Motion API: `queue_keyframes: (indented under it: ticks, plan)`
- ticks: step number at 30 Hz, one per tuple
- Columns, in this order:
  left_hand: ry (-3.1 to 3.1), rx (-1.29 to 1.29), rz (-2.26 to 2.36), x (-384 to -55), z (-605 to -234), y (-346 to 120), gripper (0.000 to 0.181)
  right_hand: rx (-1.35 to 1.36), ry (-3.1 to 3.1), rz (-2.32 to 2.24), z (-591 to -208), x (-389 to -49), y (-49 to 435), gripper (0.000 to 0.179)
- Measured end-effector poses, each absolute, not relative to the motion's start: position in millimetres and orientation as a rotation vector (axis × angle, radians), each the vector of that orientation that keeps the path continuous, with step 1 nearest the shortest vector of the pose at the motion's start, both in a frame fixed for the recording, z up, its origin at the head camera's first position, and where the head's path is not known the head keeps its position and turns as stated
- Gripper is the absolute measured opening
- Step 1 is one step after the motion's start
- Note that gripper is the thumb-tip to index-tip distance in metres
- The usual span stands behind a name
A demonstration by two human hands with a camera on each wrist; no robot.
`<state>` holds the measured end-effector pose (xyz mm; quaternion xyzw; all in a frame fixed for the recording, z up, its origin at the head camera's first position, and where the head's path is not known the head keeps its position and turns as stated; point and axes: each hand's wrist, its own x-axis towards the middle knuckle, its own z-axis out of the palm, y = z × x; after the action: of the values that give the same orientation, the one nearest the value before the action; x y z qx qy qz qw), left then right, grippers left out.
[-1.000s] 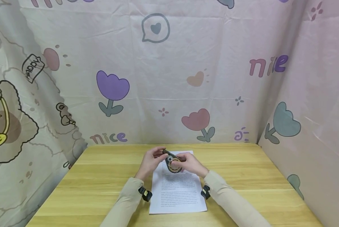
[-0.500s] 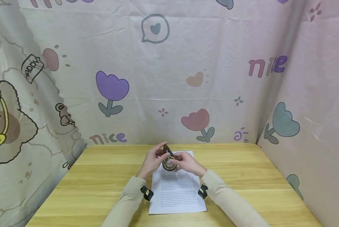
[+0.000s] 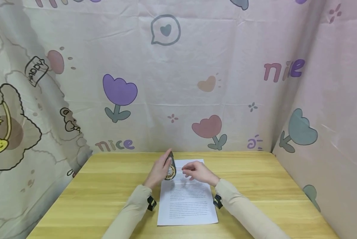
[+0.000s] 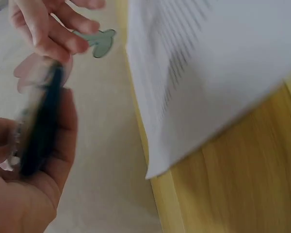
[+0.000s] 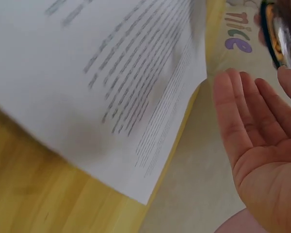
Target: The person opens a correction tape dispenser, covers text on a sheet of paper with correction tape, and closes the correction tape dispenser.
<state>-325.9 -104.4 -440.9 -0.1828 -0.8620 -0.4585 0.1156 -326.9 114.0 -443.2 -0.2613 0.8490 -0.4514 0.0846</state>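
My left hand (image 3: 159, 171) grips a correction tape dispenser (image 3: 171, 171), dark and teardrop-shaped, with a gold ring round its spool. The narrow end points up and away in the head view. Blurred in the left wrist view, the dispenser (image 4: 43, 116) lies between thumb and fingers, its dark side showing. To the right, apart from it, my right hand (image 3: 198, 172) holds nothing above the paper. In the right wrist view that hand (image 5: 264, 145) has its fingers fairly straight, with the dispenser (image 5: 277, 36) beyond the fingertips. Under both hands lies a sheet of printed paper (image 3: 187, 212).
The paper lies on a light wooden table (image 3: 256, 192). A patterned cloth (image 3: 172, 76) hangs behind the table and along both sides. Each wrist carries a small black camera, such as the left one (image 3: 151, 203).
The right hand has let go of the dispenser and drawn slightly right. The left hand has turned the dispenser more upright and edge-on, moving it a little left. The paper has stayed put.
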Motion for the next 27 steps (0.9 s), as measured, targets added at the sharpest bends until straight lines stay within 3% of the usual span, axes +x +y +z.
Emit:
queue_keyframes:
  ticks: [7,21,27]
  plan:
    - [-2.535,-0.434,-1.304,-328.6,-438.2,-116.0,0.046,-0.761,2.613,-1.297,-441.7,-327.7,121.3,0.027]
    - [-2.880,-0.246,-1.042,-335.1,-443.6,-156.2,0.073,-0.705,2.725,-1.239,-451.0,-329.5,130.3,0.026]
    - [-2.976,-0.111,-1.003,-334.8,-442.4,-176.8,0.066,-0.706,2.768,-1.207,-450.7,-330.1,130.9,0.025]
